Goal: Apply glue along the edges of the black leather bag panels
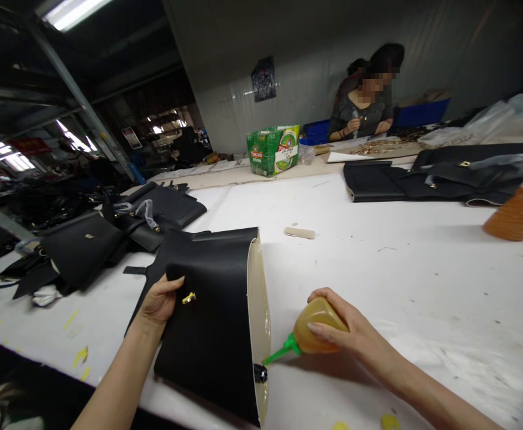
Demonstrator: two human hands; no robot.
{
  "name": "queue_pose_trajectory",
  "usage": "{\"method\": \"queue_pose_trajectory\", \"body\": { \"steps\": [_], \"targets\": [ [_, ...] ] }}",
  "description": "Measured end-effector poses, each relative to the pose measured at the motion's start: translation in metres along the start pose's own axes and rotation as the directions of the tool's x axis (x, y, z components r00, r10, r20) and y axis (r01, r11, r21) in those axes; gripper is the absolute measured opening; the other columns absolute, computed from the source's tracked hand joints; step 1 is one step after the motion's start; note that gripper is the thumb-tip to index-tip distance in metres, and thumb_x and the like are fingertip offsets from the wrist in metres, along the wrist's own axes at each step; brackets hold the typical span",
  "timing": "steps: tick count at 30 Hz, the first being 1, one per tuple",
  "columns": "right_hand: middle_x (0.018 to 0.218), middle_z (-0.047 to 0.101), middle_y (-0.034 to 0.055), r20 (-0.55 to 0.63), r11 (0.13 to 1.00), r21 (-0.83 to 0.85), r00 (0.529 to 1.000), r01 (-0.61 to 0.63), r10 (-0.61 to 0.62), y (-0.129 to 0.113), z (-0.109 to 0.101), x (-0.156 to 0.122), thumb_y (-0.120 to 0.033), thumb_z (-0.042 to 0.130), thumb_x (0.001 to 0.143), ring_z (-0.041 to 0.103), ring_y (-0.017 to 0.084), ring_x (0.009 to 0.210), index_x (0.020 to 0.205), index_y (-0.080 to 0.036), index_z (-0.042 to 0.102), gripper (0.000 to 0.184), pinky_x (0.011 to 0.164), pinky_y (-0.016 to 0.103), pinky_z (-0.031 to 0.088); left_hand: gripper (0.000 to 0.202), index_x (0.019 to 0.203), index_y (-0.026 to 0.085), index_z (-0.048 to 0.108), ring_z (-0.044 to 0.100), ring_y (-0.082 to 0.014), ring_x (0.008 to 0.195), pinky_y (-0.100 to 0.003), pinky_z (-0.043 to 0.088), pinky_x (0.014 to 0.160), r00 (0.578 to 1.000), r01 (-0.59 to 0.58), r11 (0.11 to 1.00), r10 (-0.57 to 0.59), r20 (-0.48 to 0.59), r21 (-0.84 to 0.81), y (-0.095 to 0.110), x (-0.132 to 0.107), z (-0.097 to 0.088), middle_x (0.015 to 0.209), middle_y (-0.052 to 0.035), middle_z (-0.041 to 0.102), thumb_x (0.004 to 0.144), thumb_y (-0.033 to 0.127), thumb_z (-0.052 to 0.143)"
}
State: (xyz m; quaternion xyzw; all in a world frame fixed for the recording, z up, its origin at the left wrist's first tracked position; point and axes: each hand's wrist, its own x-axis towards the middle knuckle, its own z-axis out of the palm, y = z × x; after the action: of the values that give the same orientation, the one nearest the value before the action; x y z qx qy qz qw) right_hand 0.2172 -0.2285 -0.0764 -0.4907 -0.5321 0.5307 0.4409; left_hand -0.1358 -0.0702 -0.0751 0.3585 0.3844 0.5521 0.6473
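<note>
Left hand pose: the left hand (160, 298) comes up from the lower left on a bare forearm, wrist bent. It is clamped on the left side of a curved black leather bag panel (211, 340), with the thumb lying on the outer face.
Left fingers: only the thumb and knuckles show; the other fingers are tucked behind the leather.
Right hand pose: the right hand (348, 331) reaches in from the lower right, palm down. Its fingers are wrapped over a rounded amber soft-plastic squeeze bottle (310, 337) that lies almost level just above the white table top (378, 257).
Nozzle: the bottle's tapered green nozzle (279, 354) sticks out past the fingertips to the left. Its tip is at the panel's cream inner lining (259, 298), low on the edge and just above a small dark metal fitting (260, 374).
Clasp: a small gold metal clasp (189, 297) sits on the black face, just beside the left thumb.
Hard to make out: whether the nozzle tip touches the lining cannot be told. The panel's bottom corner is cut off by the frame.
Around: a small beige block (299, 232) lies beyond the panel. Black bag pieces (86, 245) are heaped to the left. A person seated at the far end (362, 104) works with their own hands.
</note>
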Motion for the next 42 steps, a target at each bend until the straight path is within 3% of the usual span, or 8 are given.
{"method": "queue_pose_trajectory", "body": {
  "steps": [8,13,17,29,36,39,42],
  "targets": [
    [0.080,0.055,-0.0027,0.045,0.988,0.153,0.999,-0.028,0.021,0.007,0.003,-0.010,-0.047,0.065,0.083,0.049,0.018,0.072,0.101,-0.023,0.046,0.035,0.063,0.025,0.039,0.040,0.095,0.019,0.075,0.072,-0.0221,0.079,-0.030,0.056,0.081,1.000,-0.004,1.000,0.004,-0.012,-0.025,0.000,0.002,0.000,0.084,-0.0032,0.078,0.060,-0.001,0.068],
    [0.081,0.056,-0.0022,0.001,0.996,0.084,1.000,-0.025,0.025,0.004,0.004,-0.015,-0.048,0.064,0.083,0.050,0.018,0.073,0.102,-0.023,0.045,0.037,0.064,0.026,0.040,0.045,0.099,0.020,0.074,0.072,-0.0228,0.082,-0.031,0.056,0.082,1.000,-0.015,0.999,0.014,-0.023,-0.032,0.001,0.000,0.002,0.084,-0.0024,0.078,0.060,-0.002,0.067],
    [0.080,0.056,-0.0017,0.045,0.997,0.065,0.998,-0.036,0.033,-0.001,0.004,-0.019,-0.047,0.063,0.083,0.051,0.019,0.072,0.104,-0.024,0.044,0.037,0.063,0.027,0.040,0.045,0.100,0.019,0.074,0.072,-0.0230,0.082,-0.032,0.056,0.082,1.000,-0.007,0.999,0.006,-0.023,-0.033,0.001,0.000,0.002,0.085,-0.0029,0.078,0.060,-0.001,0.067],
    [0.083,0.057,0.0003,-0.016,0.984,0.178,1.000,-0.021,0.024,-0.001,0.001,-0.018,-0.050,0.065,0.082,0.055,0.022,0.075,0.106,-0.023,0.042,0.044,0.065,0.029,0.044,0.046,0.099,0.020,0.074,0.072,-0.0218,0.079,-0.030,0.057,0.078,0.997,-0.038,0.999,0.037,-0.062,-0.025,0.002,0.002,0.004,0.081,-0.0015,0.078,0.059,-0.001,0.066],
    [0.080,0.056,-0.0016,0.045,0.995,0.093,0.998,-0.037,0.033,-0.004,0.008,-0.026,-0.047,0.066,0.082,0.050,0.018,0.072,0.102,-0.023,0.047,0.036,0.062,0.025,0.040,0.043,0.095,0.020,0.075,0.071,-0.0201,0.081,-0.026,0.056,0.077,0.997,-0.050,0.998,0.049,-0.062,-0.024,0.001,0.003,0.003,0.085,-0.0020,0.078,0.058,0.000,0.068],
    [0.080,0.058,-0.0011,0.079,0.980,0.180,0.995,-0.079,0.066,-0.006,0.009,-0.028,-0.047,0.068,0.079,0.053,0.019,0.071,0.100,-0.023,0.049,0.037,0.061,0.026,0.042,0.043,0.095,0.019,0.074,0.071,-0.0199,0.084,-0.025,0.056,0.079,0.997,-0.050,0.998,0.048,-0.056,-0.030,0.002,0.003,0.006,0.087,-0.0020,0.078,0.057,0.000,0.068],
    [0.081,0.062,0.0014,0.036,0.923,0.359,0.990,-0.138,0.134,-0.010,0.009,-0.029,-0.048,0.071,0.076,0.059,0.022,0.075,0.095,-0.021,0.052,0.038,0.062,0.028,0.047,0.041,0.096,0.018,0.073,0.071,-0.0197,0.084,-0.026,0.055,0.081,0.997,-0.062,0.998,0.061,-0.044,-0.030,0.007,0.002,0.012,0.088,-0.0027,0.077,0.060,0.001,0.069]
  ]
}}
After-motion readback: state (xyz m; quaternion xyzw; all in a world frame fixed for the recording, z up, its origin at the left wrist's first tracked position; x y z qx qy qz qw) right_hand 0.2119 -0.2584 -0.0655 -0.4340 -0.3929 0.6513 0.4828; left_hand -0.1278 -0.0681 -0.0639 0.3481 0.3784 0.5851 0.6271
